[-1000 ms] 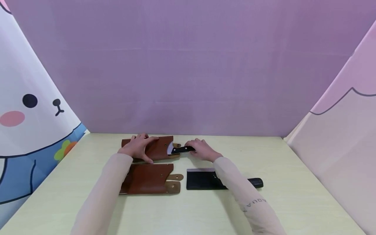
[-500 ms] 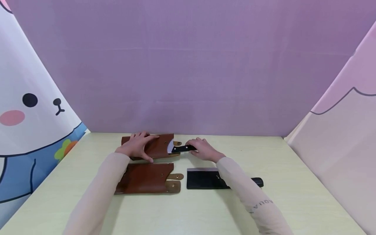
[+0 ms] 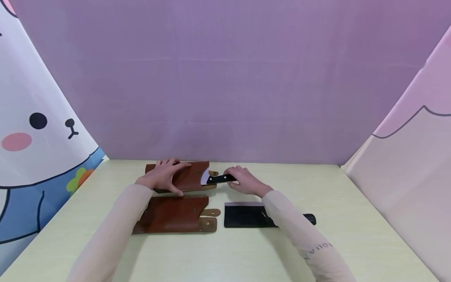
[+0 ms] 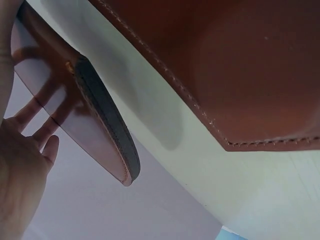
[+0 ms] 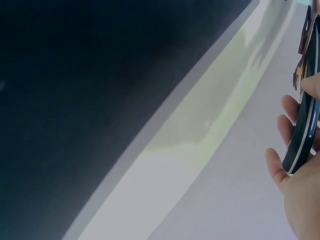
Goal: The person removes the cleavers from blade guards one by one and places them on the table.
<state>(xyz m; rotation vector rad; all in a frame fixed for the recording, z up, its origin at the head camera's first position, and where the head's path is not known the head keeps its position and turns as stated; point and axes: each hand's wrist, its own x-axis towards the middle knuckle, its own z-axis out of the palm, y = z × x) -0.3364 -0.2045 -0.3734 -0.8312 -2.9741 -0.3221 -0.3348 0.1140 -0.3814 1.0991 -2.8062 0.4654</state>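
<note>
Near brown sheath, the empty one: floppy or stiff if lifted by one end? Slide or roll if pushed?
The near brown sheath looks like thick stitched leather, so probably fairly stiff, sagging slightly. It lies flat on the table, so likely slides rather than rolls. Its strap tabs may flap.

Your right forearm crosses the flat black cleaver (image 3: pixel 243 215) and hides where blade meets handle. The far brown leather sheath (image 3: pixel 190 176) swallows most of the black-handled knife's (image 3: pixel 218 179) blade. The right wrist view cuts that handle (image 5: pixel 302 130) at its edge.
</note>
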